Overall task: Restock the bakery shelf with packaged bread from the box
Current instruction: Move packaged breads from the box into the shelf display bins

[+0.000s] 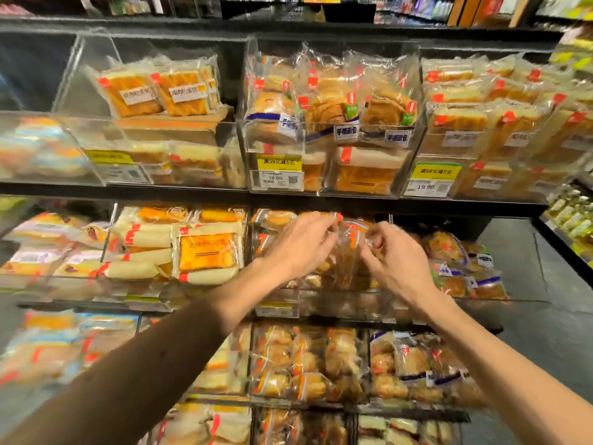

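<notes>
Brown sleeve (128, 380); left hand (298, 248), right hand (396, 263) pinch crinkly clear bread packet (349, 252).

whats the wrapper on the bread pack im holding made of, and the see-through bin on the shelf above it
Bread pack: thin clear plastic film, glossy; it crinkles and glints, and the bread shows through.
Shelf bin: rigid clear plastic, probably acrylic, smooth; its straight see-through walls have bright edges and hold their shape.
</notes>
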The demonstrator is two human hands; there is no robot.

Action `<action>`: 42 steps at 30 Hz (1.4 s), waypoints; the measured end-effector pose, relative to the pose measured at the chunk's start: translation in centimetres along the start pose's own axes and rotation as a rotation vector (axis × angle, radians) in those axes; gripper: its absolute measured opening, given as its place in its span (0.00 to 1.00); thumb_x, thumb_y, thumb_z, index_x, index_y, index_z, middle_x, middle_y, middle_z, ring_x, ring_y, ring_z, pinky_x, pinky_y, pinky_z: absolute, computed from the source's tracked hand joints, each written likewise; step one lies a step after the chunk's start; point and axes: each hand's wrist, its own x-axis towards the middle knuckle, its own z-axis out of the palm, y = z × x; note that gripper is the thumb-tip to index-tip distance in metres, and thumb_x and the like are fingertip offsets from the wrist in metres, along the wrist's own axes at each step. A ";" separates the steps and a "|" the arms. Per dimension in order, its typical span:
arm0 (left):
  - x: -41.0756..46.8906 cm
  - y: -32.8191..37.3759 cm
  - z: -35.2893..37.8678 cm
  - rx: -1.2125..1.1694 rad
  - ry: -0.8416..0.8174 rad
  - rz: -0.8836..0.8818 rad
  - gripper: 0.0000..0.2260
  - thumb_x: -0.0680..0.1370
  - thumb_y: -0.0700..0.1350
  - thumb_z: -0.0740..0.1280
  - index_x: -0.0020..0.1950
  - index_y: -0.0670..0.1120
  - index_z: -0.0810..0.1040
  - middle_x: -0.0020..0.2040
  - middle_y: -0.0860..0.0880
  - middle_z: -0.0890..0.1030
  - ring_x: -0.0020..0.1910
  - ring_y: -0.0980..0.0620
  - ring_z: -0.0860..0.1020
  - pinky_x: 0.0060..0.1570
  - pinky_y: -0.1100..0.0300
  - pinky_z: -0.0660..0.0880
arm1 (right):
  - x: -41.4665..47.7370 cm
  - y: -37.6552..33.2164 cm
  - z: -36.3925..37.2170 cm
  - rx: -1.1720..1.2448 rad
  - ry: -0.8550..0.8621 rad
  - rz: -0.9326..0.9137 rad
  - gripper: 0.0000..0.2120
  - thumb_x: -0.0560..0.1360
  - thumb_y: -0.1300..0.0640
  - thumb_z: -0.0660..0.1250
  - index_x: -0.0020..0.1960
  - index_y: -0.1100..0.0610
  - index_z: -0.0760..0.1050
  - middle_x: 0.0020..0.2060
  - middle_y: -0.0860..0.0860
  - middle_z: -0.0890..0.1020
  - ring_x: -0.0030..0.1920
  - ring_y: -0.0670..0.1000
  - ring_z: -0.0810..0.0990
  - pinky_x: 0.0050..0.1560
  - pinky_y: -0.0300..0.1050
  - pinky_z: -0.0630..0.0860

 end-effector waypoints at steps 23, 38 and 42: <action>-72.1 -16.6 -16.5 0.309 0.152 -1.474 0.09 0.74 0.47 0.68 0.52 0.45 0.79 0.47 0.43 0.81 0.47 0.40 0.81 0.40 0.50 0.76 | -30.9 -60.1 24.7 0.117 -0.944 -1.458 0.24 0.75 0.46 0.61 0.68 0.55 0.69 0.61 0.56 0.74 0.60 0.61 0.74 0.56 0.55 0.74; -98.5 -35.4 -26.4 0.092 0.333 -1.776 0.13 0.79 0.46 0.63 0.64 0.48 0.75 0.60 0.45 0.78 0.58 0.43 0.77 0.56 0.49 0.76 | -45.3 -93.0 37.4 -0.039 -1.129 -1.441 0.22 0.79 0.47 0.65 0.70 0.53 0.69 0.64 0.54 0.75 0.64 0.56 0.75 0.62 0.50 0.73; -103.4 -41.5 -26.9 0.073 0.357 -1.843 0.12 0.82 0.49 0.60 0.63 0.47 0.75 0.61 0.44 0.78 0.59 0.43 0.76 0.57 0.48 0.75 | -46.3 -99.7 42.5 -0.016 -1.212 -1.370 0.22 0.78 0.48 0.65 0.70 0.53 0.70 0.64 0.53 0.77 0.62 0.55 0.76 0.60 0.49 0.73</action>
